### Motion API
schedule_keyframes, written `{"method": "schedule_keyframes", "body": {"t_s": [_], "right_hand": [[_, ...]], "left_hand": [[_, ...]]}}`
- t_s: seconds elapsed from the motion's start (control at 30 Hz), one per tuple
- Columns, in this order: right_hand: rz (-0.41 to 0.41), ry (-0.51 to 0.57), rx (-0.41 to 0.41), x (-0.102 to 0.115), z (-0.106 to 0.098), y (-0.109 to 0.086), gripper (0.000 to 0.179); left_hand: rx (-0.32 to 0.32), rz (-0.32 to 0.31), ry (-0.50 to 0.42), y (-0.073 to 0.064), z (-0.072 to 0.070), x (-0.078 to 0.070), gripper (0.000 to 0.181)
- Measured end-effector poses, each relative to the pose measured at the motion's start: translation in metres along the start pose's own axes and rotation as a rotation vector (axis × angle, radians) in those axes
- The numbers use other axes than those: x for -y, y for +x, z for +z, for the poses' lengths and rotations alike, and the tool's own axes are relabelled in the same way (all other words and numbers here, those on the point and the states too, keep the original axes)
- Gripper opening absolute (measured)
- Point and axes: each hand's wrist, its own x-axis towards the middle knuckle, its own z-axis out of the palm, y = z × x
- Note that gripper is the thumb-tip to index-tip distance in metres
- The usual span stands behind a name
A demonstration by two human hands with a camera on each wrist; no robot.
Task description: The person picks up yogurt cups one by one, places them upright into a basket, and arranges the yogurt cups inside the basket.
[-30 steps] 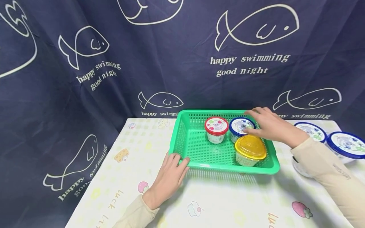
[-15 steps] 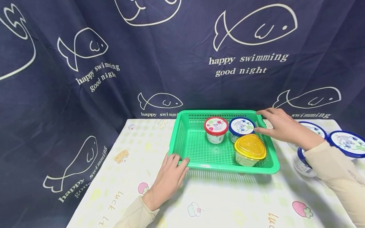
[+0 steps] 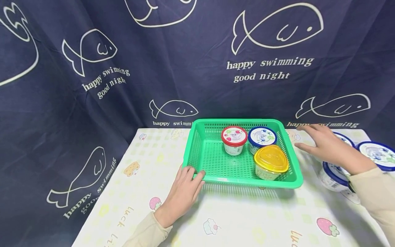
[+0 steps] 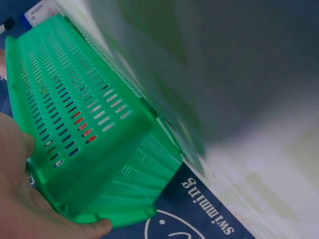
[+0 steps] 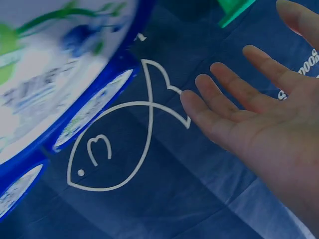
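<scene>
a: how is the left hand (image 3: 182,190) posed?

b: reaching in from the near side, back upward, fingers curled over the rim; it grips the near left corner of the green basket (image 3: 240,180).

a: and the right hand (image 3: 328,145)?

b: above the table (image 3: 262,212), between the basket and the blue-lidded tubs (image 3: 377,153) on the right. its fingers point left towards the basket, spread wide, thumb well apart from them.

a: which way does the basket run?

b: long axis left to right, one long side facing the person, open top up.

a: what's inside?

b: the red-lidded tub (image 3: 234,137) and, just beside it, another blue-lidded tub (image 3: 262,136), both upright. the yellow-lidded tub (image 3: 271,159) sits near the near right corner; i can't tell whether it touches its blue neighbour.
</scene>
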Motion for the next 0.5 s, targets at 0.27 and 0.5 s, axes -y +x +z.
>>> {"method": "schedule_keyframes", "body": {"t_s": [0.27,0.5], "right_hand": [[-0.027,-0.039,-0.055,-0.015,0.007,-0.015,0.055],[-0.014,-0.062,-0.05,-0.024,0.01,-0.03,0.052]], "left_hand": [[-0.015,0.0,0.012,0.0,0.001,0.0,0.035],[-0.025,0.005,-0.002,-0.001,0.0,-0.001,0.035]]}}
